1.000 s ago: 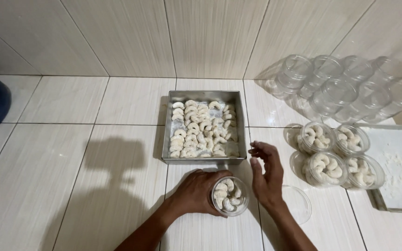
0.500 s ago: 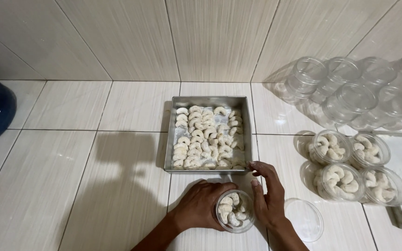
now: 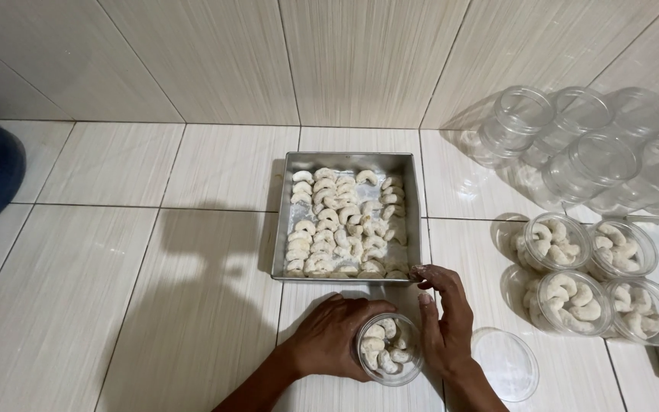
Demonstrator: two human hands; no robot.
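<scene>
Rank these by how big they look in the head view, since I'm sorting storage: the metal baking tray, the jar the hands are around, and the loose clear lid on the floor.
1. Metal baking tray, plainly largest.
2. Jar and loose clear lid: they look alike, so no ranking between them.
</scene>
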